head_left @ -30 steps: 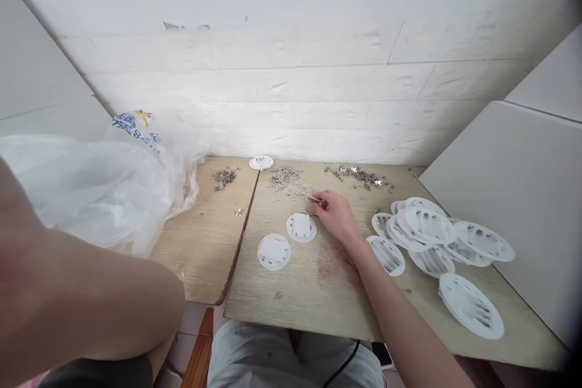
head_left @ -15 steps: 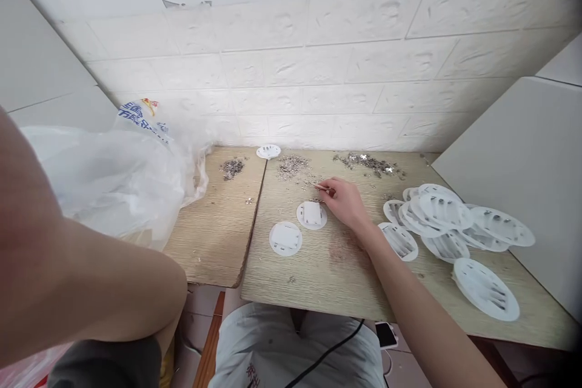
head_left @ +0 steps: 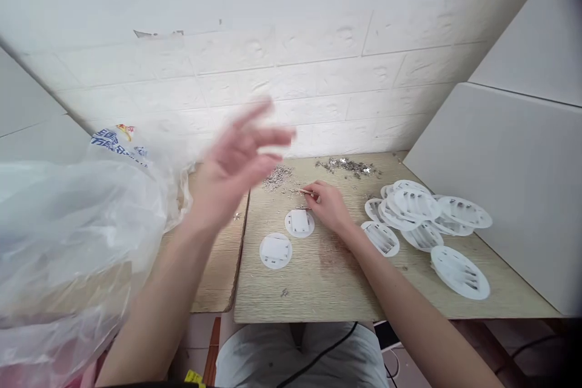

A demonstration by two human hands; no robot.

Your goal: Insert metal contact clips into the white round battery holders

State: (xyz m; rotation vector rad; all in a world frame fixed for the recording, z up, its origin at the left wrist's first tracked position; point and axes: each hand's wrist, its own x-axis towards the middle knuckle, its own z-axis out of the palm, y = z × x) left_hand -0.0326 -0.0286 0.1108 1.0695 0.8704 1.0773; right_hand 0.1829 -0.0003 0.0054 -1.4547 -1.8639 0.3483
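- The left hand (head_left: 236, 160) has come into view, raised over the counter's (head_left: 318, 300) left part, blurred, fingers spread, nothing visible in it.
- The right hand (head_left: 330, 206) pinches a stick (head_left: 305, 191) near silver bits (head_left: 277, 177) towards the back edge.
- Two discs (head_left: 275, 251) lie left of it.
- A disc pile (head_left: 413, 205) lies towards the right edge.

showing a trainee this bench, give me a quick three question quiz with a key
1. The overlapping heap of white discs lies where? (a) left of the right hand, (b) right of the right hand, (c) on the floor
2. True or false: the left hand is raised above the table.
3. Fill in: the bag at the picture's left side is made of ____.

Key: 1 b; 2 true; 3 plastic
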